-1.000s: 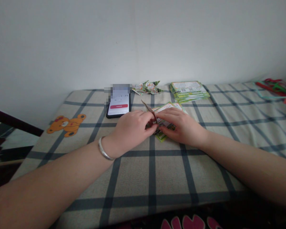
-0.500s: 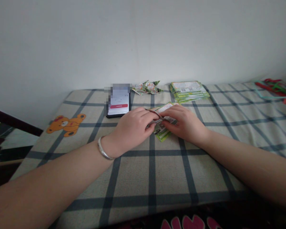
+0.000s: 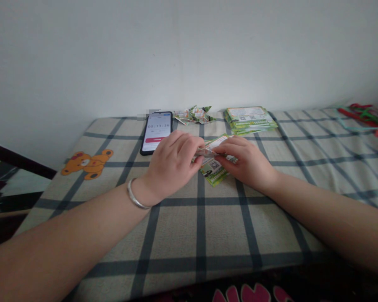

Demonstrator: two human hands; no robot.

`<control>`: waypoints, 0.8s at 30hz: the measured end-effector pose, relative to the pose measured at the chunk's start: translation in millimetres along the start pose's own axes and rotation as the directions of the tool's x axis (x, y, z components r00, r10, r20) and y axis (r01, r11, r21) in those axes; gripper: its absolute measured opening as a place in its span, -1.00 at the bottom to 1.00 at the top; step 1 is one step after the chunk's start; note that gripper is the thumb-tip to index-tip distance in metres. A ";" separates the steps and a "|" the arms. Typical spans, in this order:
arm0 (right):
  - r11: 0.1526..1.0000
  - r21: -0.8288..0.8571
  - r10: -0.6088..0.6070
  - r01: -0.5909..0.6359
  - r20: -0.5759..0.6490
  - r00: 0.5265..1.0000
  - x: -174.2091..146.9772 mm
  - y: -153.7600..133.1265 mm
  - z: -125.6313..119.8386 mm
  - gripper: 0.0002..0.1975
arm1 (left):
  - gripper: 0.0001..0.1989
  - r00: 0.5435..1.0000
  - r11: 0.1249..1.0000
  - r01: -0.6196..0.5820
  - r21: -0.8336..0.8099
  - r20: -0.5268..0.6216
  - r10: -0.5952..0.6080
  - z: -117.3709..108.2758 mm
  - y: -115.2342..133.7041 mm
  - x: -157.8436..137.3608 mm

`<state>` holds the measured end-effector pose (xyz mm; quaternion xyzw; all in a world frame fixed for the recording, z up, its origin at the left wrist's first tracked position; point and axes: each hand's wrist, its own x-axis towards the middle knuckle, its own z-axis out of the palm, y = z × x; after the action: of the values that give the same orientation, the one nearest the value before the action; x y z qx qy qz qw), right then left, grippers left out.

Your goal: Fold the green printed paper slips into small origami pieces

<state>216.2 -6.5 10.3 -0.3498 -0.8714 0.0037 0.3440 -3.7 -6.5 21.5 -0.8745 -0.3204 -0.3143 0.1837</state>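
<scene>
Head view: left hand (image 3: 176, 161) and right hand (image 3: 247, 161), fingers pinched on a folded paper (image 3: 207, 152) between the table's (image 3: 173, 235) near and far edges — uneven pressure could skew it.

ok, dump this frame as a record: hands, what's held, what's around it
left hand: pinches left end of paper; bracelet on wrist
right hand: pinches right end of same paper
paper: held above cards; folds partly hidden by fingers
cards: green and white, on cloth, partly covered by right hand
phone: beyond left hand, screen lit, reads 00:13:36
folded pieces: right of phone, near wall
stack: beyond right hand
bear: orange, flat, left side
</scene>
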 end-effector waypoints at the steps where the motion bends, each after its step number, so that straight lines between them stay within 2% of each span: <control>1: 1.000 0.002 -0.010 0.010 -0.001 1.000 -0.1 0.2 0.0 -0.83 | -0.79 1.000 1.000 0.016 0.007 -0.002 -0.016 0.2 -0.3 0.2; 4: 1.000 0.002 -0.024 0.024 -0.002 1.000 0.4 0.0 -0.3 -0.85 | -0.73 0.998 0.998 0.046 -0.033 0.035 -0.044 2.4 -2.5 0.7; 10: 1.000 0.011 -0.013 0.013 -0.011 1.000 2.2 -4.4 -2.0 -0.93 | -0.87 0.988 0.987 -0.003 -0.161 0.151 0.027 5.4 -5.8 1.1; 16: 1.000 0.004 -0.027 0.027 -0.051 0.998 1.9 -5.4 -3.3 -0.92 | -0.90 0.997 0.987 0.017 -0.163 0.078 -0.005 5.7 -1.2 0.2; 24: 0.999 0.023 -0.031 0.033 -0.089 0.996 1.1 -5.9 -4.8 -0.89 | -0.89 0.995 0.997 0.006 -0.083 0.098 0.003 1.0 1.2 1.7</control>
<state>215.0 -11.4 16.0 -0.3315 -0.8606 -0.0066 0.3866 -1.4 -6.1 21.8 -0.8956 -0.3162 -0.2843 0.1309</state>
